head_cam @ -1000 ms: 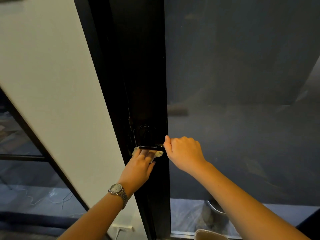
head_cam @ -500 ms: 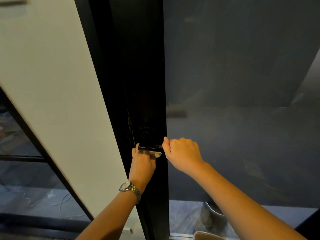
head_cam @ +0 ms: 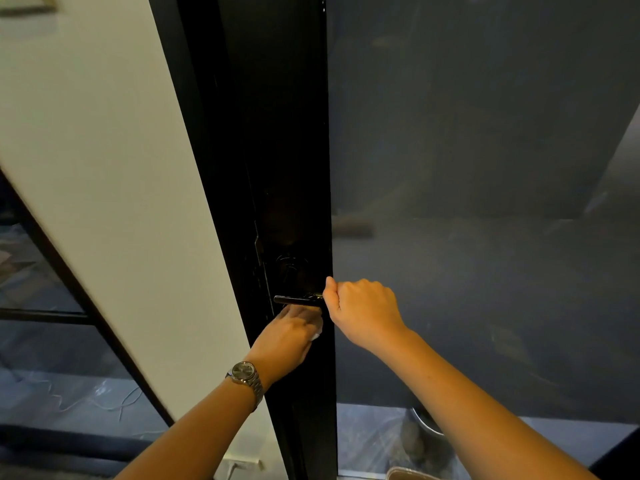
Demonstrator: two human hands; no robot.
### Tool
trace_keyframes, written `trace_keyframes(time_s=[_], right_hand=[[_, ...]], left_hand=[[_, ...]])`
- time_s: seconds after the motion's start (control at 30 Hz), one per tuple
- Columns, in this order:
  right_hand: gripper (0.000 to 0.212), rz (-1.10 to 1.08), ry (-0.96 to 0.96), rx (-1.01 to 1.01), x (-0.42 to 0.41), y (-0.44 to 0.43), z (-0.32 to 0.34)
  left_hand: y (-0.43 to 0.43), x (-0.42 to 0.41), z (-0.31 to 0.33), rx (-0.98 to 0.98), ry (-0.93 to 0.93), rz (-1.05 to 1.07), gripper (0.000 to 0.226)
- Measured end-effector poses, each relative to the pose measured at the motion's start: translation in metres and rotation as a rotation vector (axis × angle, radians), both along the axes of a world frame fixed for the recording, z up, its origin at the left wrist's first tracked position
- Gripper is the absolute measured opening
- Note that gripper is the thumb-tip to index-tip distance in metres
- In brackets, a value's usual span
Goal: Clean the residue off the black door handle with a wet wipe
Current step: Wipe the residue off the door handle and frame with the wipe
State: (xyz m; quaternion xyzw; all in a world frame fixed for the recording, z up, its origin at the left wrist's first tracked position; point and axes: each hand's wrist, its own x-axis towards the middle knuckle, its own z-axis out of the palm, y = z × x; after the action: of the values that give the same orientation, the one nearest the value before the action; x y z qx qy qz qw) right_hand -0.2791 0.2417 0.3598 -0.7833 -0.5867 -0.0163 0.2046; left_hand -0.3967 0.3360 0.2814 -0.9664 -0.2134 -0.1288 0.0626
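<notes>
The black door handle [head_cam: 298, 300] sticks out level from the black door frame [head_cam: 277, 168], low in the view. My right hand [head_cam: 360, 311] is closed around the handle's right end. Just under the handle, my left hand [head_cam: 289, 336] presses a white wet wipe [head_cam: 317, 333] up against it; only a small corner of the wipe shows past my fingers. A metal watch [head_cam: 245, 374] is on my left wrist.
A dark tinted glass panel [head_cam: 485, 202] fills the right side. A white wall [head_cam: 104, 168] runs along the left, with a wall socket [head_cam: 239, 465] low down and white cables [head_cam: 104, 403] on the floor beyond. A round lock plate [head_cam: 291, 266] sits above the handle.
My left hand has slid down and a little right under the handle, and less of the wipe shows. My right hand has kept its hold on the handle's end.
</notes>
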Motion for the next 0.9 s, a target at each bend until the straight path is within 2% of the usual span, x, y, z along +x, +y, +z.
trace_keyframes(time_s=[0.13,0.2,0.47,0.53,0.67,0.9], right_hand=[[0.055,0.011,-0.001,0.003,0.000,0.001,-0.002],[0.055,0.009,0.009,0.005,0.000,0.001,-0.003],[0.054,-0.013,0.016,-0.010,-0.001,0.000,0.001],[0.054,-0.011,0.021,-0.013,-0.002,0.000,0.001],[0.055,-0.015,0.023,-0.003,-0.003,0.000,0.000],[0.054,-0.018,0.042,0.018,-0.003,0.001,-0.001]], left_hand=[[0.002,-0.002,0.006,-0.293,-0.265,0.241,0.029],[0.001,-0.002,0.007,-0.298,-0.331,0.280,0.032],[0.004,-0.010,0.005,-0.144,-0.059,-0.017,0.032],[0.005,-0.010,0.005,-0.228,-0.158,0.055,0.030],[-0.003,-0.004,0.005,-0.435,-0.485,0.332,0.023],[-0.009,0.003,0.002,-0.603,-0.723,0.490,0.022]])
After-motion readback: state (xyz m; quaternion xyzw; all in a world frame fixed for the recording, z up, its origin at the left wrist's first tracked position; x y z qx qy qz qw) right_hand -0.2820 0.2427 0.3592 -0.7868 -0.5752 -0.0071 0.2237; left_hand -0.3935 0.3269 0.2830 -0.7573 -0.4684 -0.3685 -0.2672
